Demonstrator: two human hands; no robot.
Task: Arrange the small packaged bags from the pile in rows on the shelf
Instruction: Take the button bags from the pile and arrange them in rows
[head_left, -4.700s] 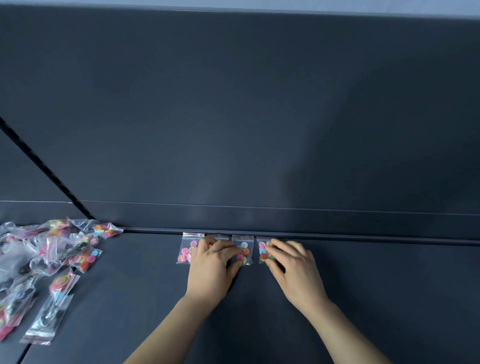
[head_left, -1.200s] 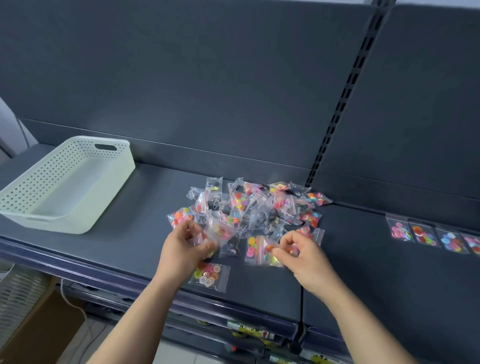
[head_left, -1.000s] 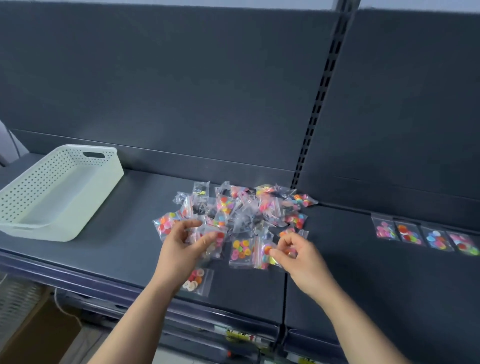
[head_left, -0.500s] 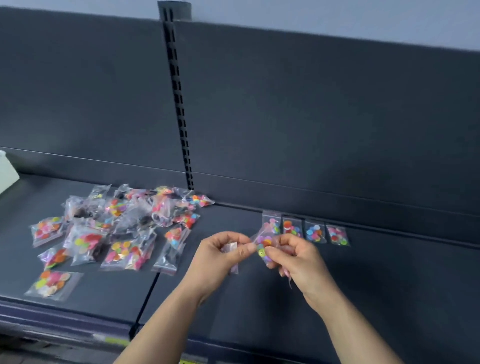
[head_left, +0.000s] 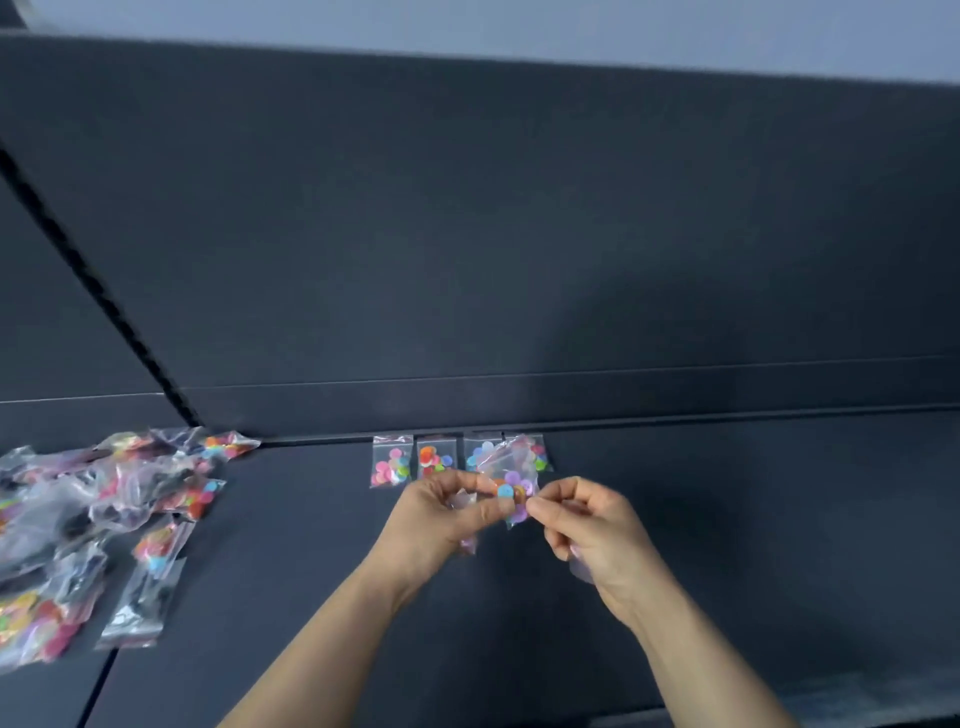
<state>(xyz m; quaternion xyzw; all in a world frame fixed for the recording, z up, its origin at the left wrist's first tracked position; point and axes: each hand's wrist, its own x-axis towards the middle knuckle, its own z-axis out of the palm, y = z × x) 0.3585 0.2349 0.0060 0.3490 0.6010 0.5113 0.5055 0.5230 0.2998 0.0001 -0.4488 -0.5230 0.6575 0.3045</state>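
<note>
While the left hand (head_left: 441, 514) and right hand (head_left: 589, 525) pinch one slick bag (head_left: 511, 480) just before the row (head_left: 392, 460), it could slip and knock that row askew.

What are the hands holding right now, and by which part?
Both pinch a small clear plastic bag of coloured buttons by its lower end: left hand on its left corner, right hand on its right.

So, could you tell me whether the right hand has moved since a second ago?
Yes. The right hand has left the pile and moved rightward; it now pinches a bag just in front of the row of bags.
</note>
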